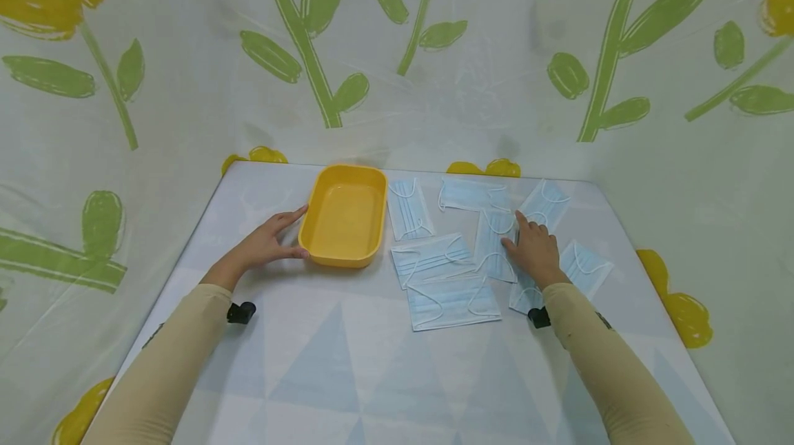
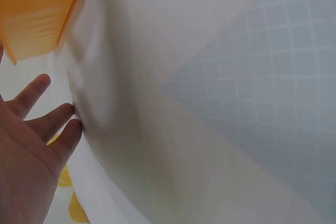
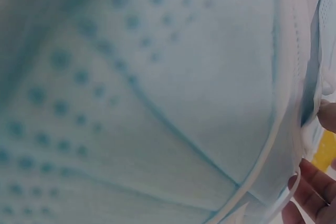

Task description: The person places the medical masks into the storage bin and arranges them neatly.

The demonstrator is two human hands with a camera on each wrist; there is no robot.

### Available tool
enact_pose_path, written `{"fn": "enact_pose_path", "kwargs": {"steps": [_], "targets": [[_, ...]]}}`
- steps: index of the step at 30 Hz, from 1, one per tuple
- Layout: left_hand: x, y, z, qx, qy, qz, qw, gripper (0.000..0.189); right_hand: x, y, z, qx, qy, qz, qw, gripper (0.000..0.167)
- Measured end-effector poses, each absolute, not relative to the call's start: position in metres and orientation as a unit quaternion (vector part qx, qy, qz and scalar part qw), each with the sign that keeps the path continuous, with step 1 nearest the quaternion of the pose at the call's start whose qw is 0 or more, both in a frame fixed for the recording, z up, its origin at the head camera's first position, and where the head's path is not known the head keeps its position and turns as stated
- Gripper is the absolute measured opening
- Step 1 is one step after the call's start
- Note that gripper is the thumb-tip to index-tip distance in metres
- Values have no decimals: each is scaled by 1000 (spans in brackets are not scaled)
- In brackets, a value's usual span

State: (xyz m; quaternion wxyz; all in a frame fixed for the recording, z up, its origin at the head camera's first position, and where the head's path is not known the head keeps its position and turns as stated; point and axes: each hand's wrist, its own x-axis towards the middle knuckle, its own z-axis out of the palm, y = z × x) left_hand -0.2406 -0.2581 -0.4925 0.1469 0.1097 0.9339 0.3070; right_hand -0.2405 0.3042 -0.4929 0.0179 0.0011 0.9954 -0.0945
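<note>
Beige sleeves (image 1: pixel 180 355) lead to my hands. Fingers spread, gripping nothing, my left hand (image 1: pixel 263 242) touches the left side of the yellow tray (image 1: pixel 344 218), presumably steadying it. Right of the tray, my right hand (image 1: pixel 535 249) meets face masks (image 1: pixel 453 300); whether it pinches one, I cannot tell.

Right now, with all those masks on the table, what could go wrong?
Some masks seem to overlap, so lifting one might drag another along. Loose ear loops lie near the right hand, so its fingers could snag one. And the left hand touches the tray, so a bump might slide it.
</note>
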Motion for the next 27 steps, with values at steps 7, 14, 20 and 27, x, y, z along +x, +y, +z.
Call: {"fn": "enact_pose_path", "kwargs": {"steps": [7, 14, 20, 27], "targets": [[-241, -257, -491, 106, 932, 310, 158, 114, -244, 307, -498, 13, 992, -126, 2, 77], [-243, -259, -491, 107, 927, 317, 168, 114, -245, 308, -498, 19, 987, -157, -1, 77], [-241, -258, -489, 93, 925, 323, 179, 113, -244, 307, -497, 30, 978, -206, 24, 70], [-239, -256, -488, 87, 923, 325, 189, 111, -242, 306, -499, 20, 971, -239, 21, 52]]}}
